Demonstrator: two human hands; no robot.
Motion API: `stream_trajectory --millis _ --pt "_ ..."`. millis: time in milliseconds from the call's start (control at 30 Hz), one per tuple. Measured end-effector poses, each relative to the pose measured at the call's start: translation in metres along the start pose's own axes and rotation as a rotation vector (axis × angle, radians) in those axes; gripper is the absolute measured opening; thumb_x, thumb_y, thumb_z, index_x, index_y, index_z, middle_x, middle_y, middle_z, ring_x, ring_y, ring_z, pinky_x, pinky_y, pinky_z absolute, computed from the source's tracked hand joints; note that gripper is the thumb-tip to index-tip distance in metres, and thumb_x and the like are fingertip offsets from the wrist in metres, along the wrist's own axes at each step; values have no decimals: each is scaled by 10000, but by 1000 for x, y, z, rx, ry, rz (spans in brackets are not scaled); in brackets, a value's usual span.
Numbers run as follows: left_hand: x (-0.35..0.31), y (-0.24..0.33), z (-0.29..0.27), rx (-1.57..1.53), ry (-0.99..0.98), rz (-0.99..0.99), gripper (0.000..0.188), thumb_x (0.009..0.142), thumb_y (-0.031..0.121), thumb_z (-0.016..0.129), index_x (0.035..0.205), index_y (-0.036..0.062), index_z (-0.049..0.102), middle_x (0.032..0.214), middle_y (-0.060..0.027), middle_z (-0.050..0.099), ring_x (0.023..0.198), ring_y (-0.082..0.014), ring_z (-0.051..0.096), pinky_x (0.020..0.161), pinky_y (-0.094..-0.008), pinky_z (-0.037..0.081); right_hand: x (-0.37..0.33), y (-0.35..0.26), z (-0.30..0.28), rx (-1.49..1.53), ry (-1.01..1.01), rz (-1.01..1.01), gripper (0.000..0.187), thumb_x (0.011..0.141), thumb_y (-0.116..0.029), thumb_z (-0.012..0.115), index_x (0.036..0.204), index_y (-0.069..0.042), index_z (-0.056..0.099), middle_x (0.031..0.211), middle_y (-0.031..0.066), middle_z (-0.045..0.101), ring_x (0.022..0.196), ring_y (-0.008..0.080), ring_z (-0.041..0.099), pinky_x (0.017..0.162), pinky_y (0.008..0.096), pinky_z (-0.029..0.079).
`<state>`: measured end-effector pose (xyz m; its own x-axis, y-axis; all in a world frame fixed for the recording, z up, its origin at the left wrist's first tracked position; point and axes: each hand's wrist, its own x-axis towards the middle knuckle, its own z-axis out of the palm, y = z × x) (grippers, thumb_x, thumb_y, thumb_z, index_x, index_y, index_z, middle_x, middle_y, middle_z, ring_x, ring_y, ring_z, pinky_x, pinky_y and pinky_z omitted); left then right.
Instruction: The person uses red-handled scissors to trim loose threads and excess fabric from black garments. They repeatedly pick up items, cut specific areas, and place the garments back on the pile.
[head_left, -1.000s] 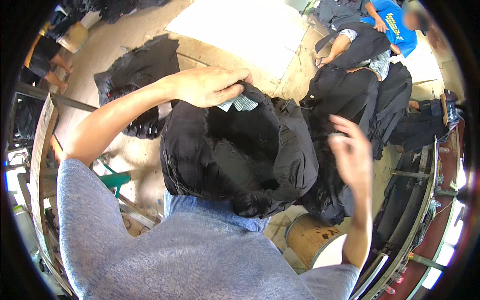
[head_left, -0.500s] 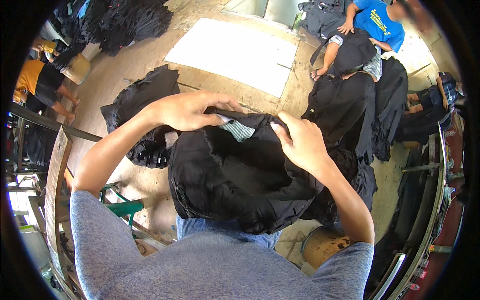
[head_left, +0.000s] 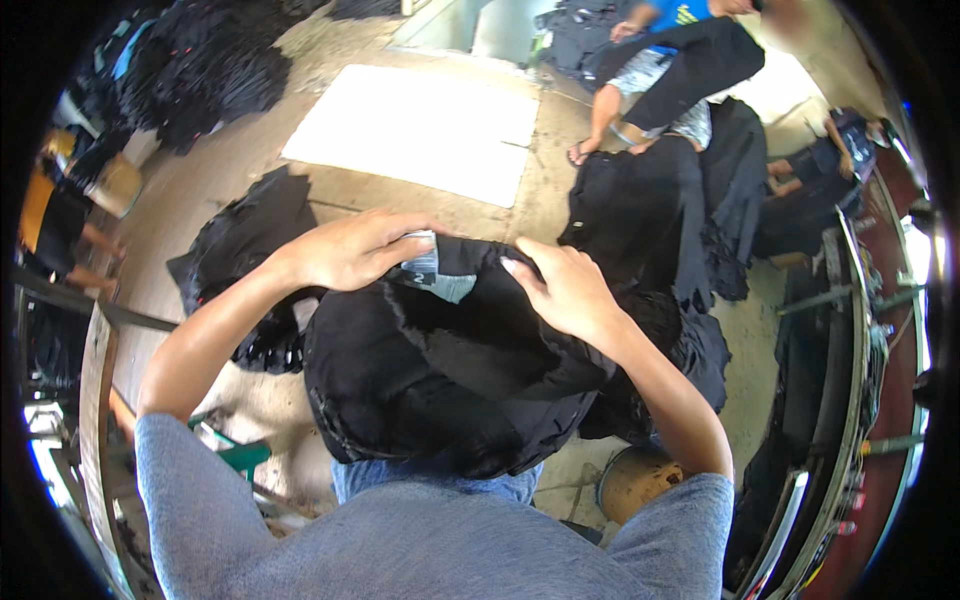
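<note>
A bulky black garment [head_left: 440,400] lies across my lap, its wide opening facing up and its band stretched between my hands. My left hand [head_left: 365,250] pinches the far edge of that band, thumb inside and fingers over the outside. Beside the left thumb, a pale striped cloth label [head_left: 437,268] shows on the inner side. Farther right along the same edge, my right hand [head_left: 570,290] grips the band between thumb and fingers. Folds of black cloth hide the garment's lower parts.
Black garments lie piled ahead to the left [head_left: 245,235] and right [head_left: 640,220]. A white sheet [head_left: 420,130] covers floor ahead. A seated person in a blue shirt [head_left: 685,12] handles black trousers [head_left: 690,75]. A round tan container [head_left: 640,485] stands near my right elbow.
The view has shifted, and more of the label now shows beside my left thumb. Both hands keep their hold on the band. The seated person has raised the black trousers.
</note>
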<state>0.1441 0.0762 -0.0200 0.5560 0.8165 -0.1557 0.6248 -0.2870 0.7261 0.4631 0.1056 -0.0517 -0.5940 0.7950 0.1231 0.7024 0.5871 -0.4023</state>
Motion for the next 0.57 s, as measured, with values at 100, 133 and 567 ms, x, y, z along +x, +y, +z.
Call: stream_trajectory --millis 100,133,567 --pt "-1 18 4 96 296 51 492 1148 332 627 1523 14 592 1438 -244 707 1396 -416 649 1201 -481 493 27 39 -21 -27 119 35 286 1109 -363 658 1263 -140 748 974 247 777 945 494 756 835 588 608" --pt "2 24 5 158 417 167 487 1118 298 675 1507 14 600 1429 -236 712 1389 -416 655 1202 -481 497 44 57 -33 -99 150 72 286 1108 -389 654 1273 -181 759 972 231 784 939 486 765 840 593 611" --pt "-155 112 14 49 802 754 253 856 78 931 978 130 716 953 -33 759 794 -205 717 860 -399 614 240 207 -225 -475 990 -90 264 1115 -384 634 1335 -316 763 1132 100 824 1005 403 786 837 526 622"
